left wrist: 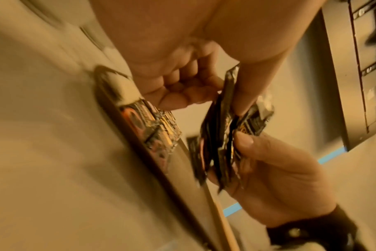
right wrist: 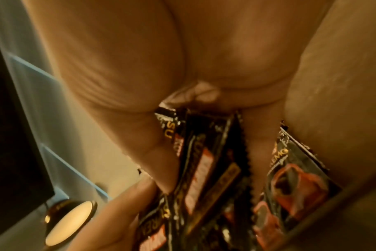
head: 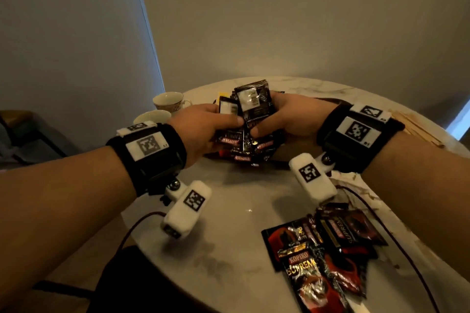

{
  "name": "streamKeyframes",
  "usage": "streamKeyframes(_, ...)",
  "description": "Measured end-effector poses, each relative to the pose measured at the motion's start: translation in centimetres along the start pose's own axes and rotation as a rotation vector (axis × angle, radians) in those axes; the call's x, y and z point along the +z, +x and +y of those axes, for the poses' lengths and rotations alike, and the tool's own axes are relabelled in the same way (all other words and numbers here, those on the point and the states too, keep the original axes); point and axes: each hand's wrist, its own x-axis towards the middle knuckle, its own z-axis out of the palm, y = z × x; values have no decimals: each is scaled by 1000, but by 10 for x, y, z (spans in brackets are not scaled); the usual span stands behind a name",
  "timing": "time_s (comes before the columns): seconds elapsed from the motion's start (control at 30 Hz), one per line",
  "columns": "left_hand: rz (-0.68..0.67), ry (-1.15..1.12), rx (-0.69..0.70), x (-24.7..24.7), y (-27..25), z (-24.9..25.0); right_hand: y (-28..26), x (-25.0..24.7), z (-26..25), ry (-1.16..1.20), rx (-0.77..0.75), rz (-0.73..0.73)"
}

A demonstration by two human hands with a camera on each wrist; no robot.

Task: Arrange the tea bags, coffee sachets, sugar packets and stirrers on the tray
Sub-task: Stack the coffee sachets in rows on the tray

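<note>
Bundle of black coffee sachets [head: 250, 119] held between both hands above the far middle of the marble table [head: 236, 223]. Sachets stand roughly on end, long axis near vertical, fanned slightly; white label panels face the head camera, printed names at the lower ends read upside down. Left hand [head: 203, 129] grips the bundle from its left, thumb across the front, fingers curled behind. Right hand [head: 287, 119] grips from its right, thumb pressing the front face, fingers wrapped round the back. In the right wrist view the sachets [right wrist: 204, 161] run lengthwise away from the palm.

Under the hands, more sachets lie flat on a dark tray [left wrist: 140, 152]; tray mostly hidden in the head view. A loose pile of sachets [head: 325, 254] lies on the near right of the table, long axes mixed. Two teacups [head: 169, 101] stand far left. Wooden stirrers [head: 419, 132] lie far right, beyond the right wrist.
</note>
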Motion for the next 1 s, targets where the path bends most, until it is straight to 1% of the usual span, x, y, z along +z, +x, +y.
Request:
streamKeyframes(0.07, -45, -95, -33, 13, 11, 4, 6, -7, 4, 155, -37, 73)
streamKeyframes(0.13, -49, -192, -64, 25, 20, 9, 14, -12, 10, 287, -67, 117)
streamKeyframes(0.27, -155, -433, -90, 45, 40, 13, 25, -19, 18, 350, -106, 186)
streamKeyframes(0.33, -204, -486, -123, 53, 51, 14, 31, -24, 24, 384, -110, 188)
streamKeyframes(0.43, -273, -485, -165, 60, 68, 14, 42, -26, 29, 446, -120, 210)
streamKeyframes(0.5, -265, -482, -188, 61, 80, 14, 52, -29, 32, 435, -131, 208)
streamKeyframes(0.63, -228, -533, -225, 54, 100, 14, 64, -43, 34, 309, -186, 177)
streamKeyframes(0.7, -221, -575, -219, 48, 107, 13, 68, -51, 36, 284, -229, 186)
streamKeyframes(0.9, -232, -595, -173, 36, 117, 9, 78, -64, 48, 395, -302, 239)
streamKeyframes(1.0, -228, -567, -158, 33, 115, 4, 79, -57, 52, 381, -369, 210)
